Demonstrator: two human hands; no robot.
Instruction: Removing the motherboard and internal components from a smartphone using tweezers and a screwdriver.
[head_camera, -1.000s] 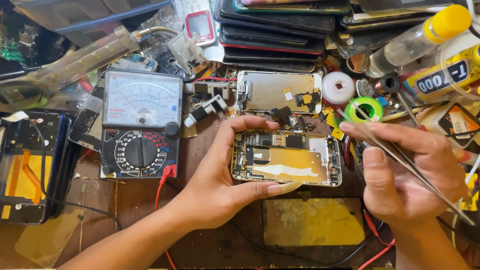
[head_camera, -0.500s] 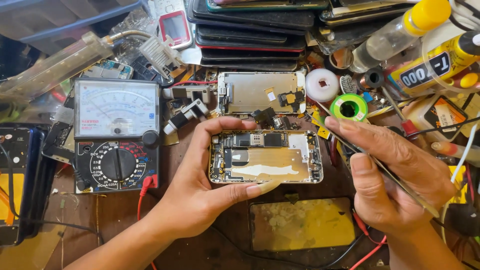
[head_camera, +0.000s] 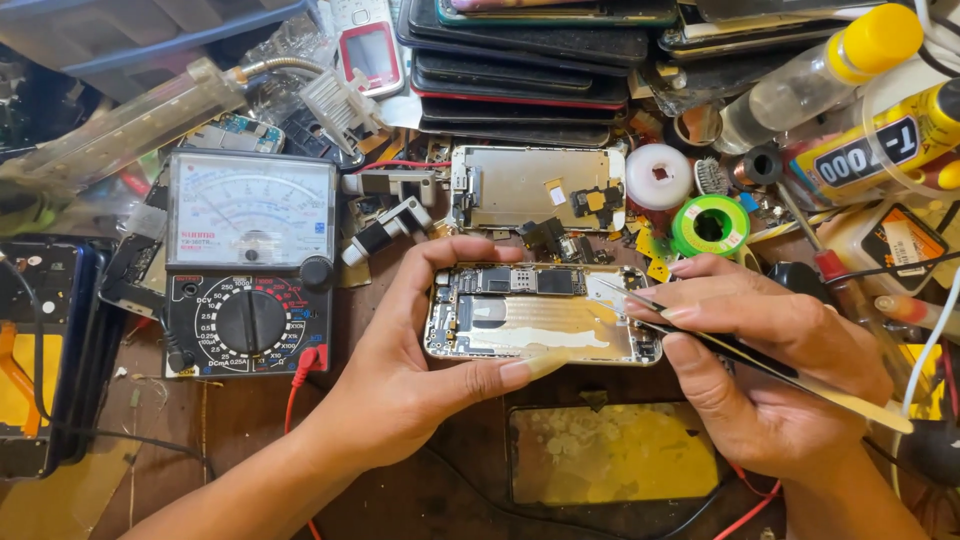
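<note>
Metal tweezers (head_camera: 700, 335) are pinched in the right hand (head_camera: 770, 370), their tip touching the opened phone (head_camera: 540, 325) which the left hand (head_camera: 420, 370) grips near the table (head_camera: 230, 420) middle.

Yellow glue tube (head_camera: 880, 140) with black label, top right; perhaps dark phone screens (head_camera: 520, 60) stacked.
</note>
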